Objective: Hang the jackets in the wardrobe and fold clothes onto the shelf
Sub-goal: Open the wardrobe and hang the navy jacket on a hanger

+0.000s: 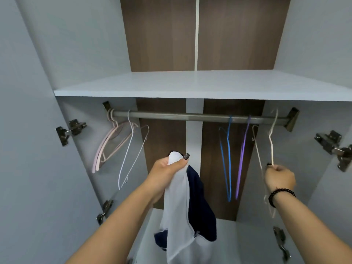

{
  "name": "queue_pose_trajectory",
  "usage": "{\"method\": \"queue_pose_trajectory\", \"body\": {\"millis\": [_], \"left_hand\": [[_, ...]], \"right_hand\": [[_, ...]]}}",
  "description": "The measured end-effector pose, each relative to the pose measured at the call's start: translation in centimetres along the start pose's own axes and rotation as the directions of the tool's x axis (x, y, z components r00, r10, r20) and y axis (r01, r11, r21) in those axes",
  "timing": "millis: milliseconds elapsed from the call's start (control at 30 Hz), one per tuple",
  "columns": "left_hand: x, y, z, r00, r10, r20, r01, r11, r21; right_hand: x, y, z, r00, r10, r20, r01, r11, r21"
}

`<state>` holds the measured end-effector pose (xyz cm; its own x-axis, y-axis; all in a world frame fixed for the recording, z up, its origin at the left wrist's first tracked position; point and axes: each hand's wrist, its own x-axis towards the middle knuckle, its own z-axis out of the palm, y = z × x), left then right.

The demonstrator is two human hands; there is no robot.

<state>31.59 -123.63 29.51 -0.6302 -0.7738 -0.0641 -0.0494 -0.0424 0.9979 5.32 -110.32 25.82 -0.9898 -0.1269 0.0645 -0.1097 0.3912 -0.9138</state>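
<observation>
Fingers of the left hand [167,172] curl round a white-and-navy jacket [187,212] hanging at 6 o'clock; the right hand [279,178], at 4 o'clock, pinches a cream hanger [271,147] hooked over the rail [190,117].

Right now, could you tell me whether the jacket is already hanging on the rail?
No, the left hand holds the white and navy jacket bunched up below the rail, on no hanger.

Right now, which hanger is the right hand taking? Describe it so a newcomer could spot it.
Find the metal rail under the shelf and follow it to its right end. The last hanger there, the cream wire hanger, is pinched by the right hand. Its neighbours are blue and purple.
</observation>
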Motion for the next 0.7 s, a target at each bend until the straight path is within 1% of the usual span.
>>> {"method": "queue_pose_trajectory", "body": {"millis": [33,100,133,167,233,333,433,533,600,700], "left_hand": [[-0.5,0.2,0.0,0.999,0.030,-0.016,-0.029,0.996,0.084],[-1.8,0.1,0.1,0.994,0.104,-0.016,-0.094,0.950,0.298],[-2.4,-0.1,0.3,0.992,0.128,-0.003,-0.118,0.923,0.365],[-3.2,-0.5,0.2,0.990,0.139,0.017,-0.135,0.908,0.397],[-5.0,-1.6,-0.4,0.991,0.136,0.021,-0.133,0.907,0.399],[-7.9,-3.1,-2.3,0.993,0.110,-0.047,-0.084,0.920,0.382],[-11.1,-4.1,-4.6,0.994,0.085,-0.066,-0.046,0.889,0.456],[-14.5,-5.4,-7.0,0.989,0.074,-0.131,0.001,0.868,0.496],[-16.6,-6.2,-8.4,0.986,0.037,-0.163,0.044,0.884,0.465],[-20.0,-6.7,-9.5,0.976,-0.081,-0.202,0.153,0.915,0.373]], "right_hand": [[-0.6,0.5,-0.4,1.000,-0.008,0.012,0.009,1.000,-0.012],[-2.2,1.7,-1.2,0.999,-0.016,0.034,0.018,0.999,-0.033],[-3.0,2.4,-1.6,0.999,-0.018,0.044,0.020,0.999,-0.041],[-4.1,3.0,-2.2,0.998,-0.017,0.055,0.020,0.999,-0.051],[-6.7,4.2,-3.3,0.997,-0.017,0.073,0.024,0.996,-0.087],[-10.9,5.4,-5.5,0.997,-0.024,0.078,0.036,0.987,-0.158],[-16.0,6.8,-8.4,0.996,-0.022,0.088,0.038,0.982,-0.183],[-21.9,8.1,-11.3,0.993,-0.053,0.103,0.075,0.972,-0.224],[-25.7,9.0,-12.9,0.992,-0.052,0.115,0.076,0.972,-0.221],[-30.1,10.2,-14.6,0.983,-0.042,0.177,0.081,0.972,-0.220]]}}
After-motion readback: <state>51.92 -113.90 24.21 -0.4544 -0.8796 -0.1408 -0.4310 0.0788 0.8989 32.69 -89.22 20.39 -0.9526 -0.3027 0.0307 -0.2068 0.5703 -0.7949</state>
